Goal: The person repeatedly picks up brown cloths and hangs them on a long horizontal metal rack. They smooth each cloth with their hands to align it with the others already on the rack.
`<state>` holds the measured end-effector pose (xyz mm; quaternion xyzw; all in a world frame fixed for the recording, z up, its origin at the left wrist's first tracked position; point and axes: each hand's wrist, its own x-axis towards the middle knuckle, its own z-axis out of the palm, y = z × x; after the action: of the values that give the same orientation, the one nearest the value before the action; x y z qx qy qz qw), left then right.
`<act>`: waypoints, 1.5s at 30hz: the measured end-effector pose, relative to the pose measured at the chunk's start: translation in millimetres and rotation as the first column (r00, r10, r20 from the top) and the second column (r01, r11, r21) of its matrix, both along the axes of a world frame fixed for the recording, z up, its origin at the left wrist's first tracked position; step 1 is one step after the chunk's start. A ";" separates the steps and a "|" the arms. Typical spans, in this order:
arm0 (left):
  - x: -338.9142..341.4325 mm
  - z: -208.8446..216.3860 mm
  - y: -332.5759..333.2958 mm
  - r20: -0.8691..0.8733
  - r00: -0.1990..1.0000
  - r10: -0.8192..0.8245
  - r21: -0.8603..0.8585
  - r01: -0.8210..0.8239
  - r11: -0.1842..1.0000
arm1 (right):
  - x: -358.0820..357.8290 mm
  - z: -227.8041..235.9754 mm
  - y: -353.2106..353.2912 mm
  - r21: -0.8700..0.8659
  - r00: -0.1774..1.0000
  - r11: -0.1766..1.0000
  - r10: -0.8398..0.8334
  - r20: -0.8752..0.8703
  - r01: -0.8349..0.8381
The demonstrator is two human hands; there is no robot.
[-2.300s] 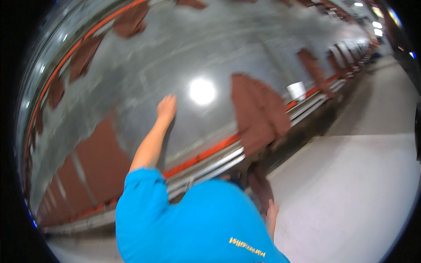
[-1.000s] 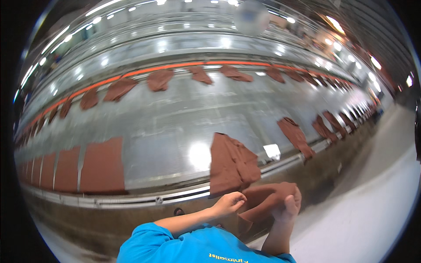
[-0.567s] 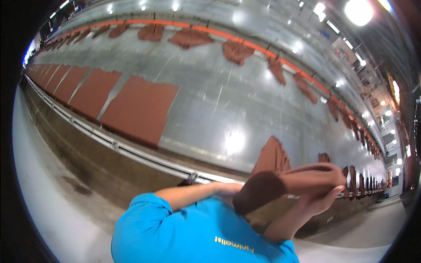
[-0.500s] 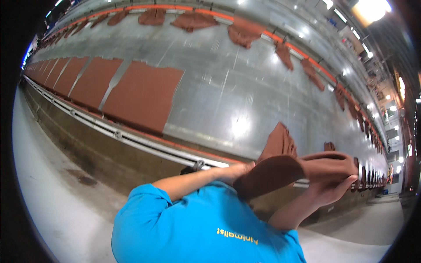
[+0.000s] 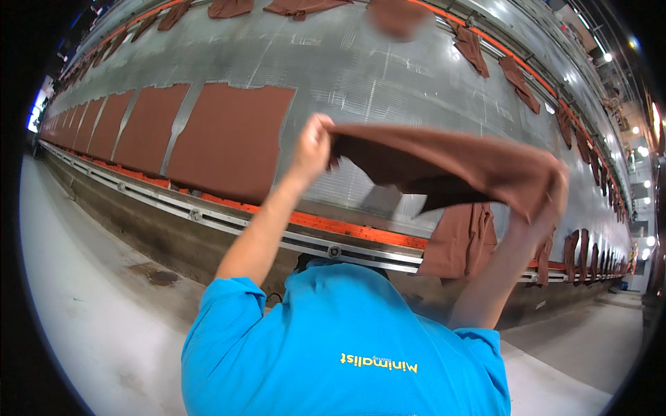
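Note:
A brown fabric panel (image 5: 444, 156) is stretched in the air above the long grey table (image 5: 347, 76), its lower edge hanging loose. My left hand (image 5: 313, 147) pinches its left corner, fingers closed. At the right end, my right hand (image 5: 555, 191) grips the other side; it is smeared by motion and partly covered by the cloth. Left of my left hand, a brown panel (image 5: 225, 142) lies flat on the table, the nearest of a row. Below the held cloth, another bunched brown panel (image 5: 459, 243) drapes over the table's near edge.
A white metal rail (image 5: 263, 234) and an orange strip (image 5: 361, 229) run along the near edge. Several brown pieces (image 5: 520, 83) lie along the far edge, and more hang over the near edge at right (image 5: 583, 253). A pale floor (image 5: 90, 277) borders the table.
Both hands have risen from close to my body and moved out over the table. My left hand went up and leftward, spreading the folded fabric panel wide between the hands.

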<state>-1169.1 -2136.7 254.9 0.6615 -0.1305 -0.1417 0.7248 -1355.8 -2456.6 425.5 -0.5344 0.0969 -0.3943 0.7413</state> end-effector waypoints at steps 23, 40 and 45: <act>-79.2 -127.7 138.7 0.004 0.972 0.235 0.683 -0.174 0.709 | -60.0 -281.2 -17.4 0.247 0.132 0.906 0.307 -0.943 -0.343; 147.3 -180.5 35.6 -0.082 0.964 0.253 0.874 -0.052 0.484 | 149.7 -351.9 -53.9 -0.188 0.137 0.902 -0.145 -0.980 -0.389; 142.2 -183.3 29.3 -0.106 0.936 0.336 0.731 -0.156 0.665 | 153.6 -344.1 -38.6 0.086 0.493 0.996 0.088 -0.865 -0.027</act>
<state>-1026.9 -2107.4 71.6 0.8796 0.1112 -0.1574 0.4349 -1202.1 -2495.2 81.4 -0.6404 0.4501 -0.0442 0.6208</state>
